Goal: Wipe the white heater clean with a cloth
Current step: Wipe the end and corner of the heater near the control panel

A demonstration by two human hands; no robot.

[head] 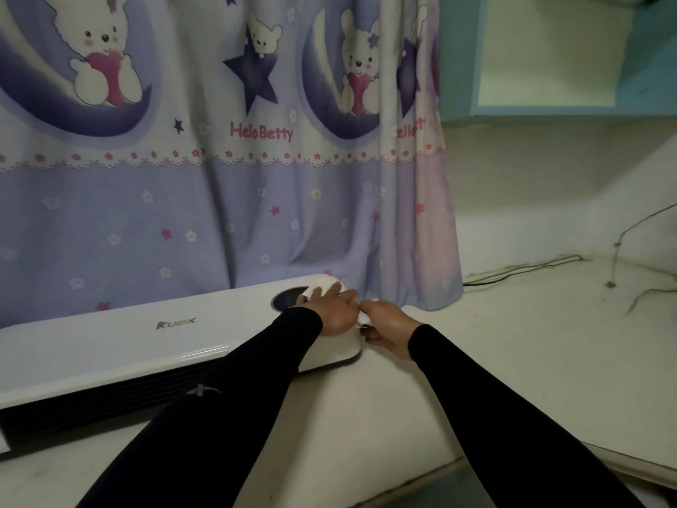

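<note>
A lilac curtain point(205, 199) printed with bears, moons and stars hangs behind a pale ledge point(513, 361). The long white heater point(110, 346) lies on the ledge, its back against the curtain hem. At its right end, the left hand point(335, 309) lies flat, fingers spread, pressing the white cloth point(322, 289) onto the top. The right hand point(388, 330) is curled around the heater's end, pinching another bit of cloth. 2 black sleeves point(494, 408) cover both arms.
</note>
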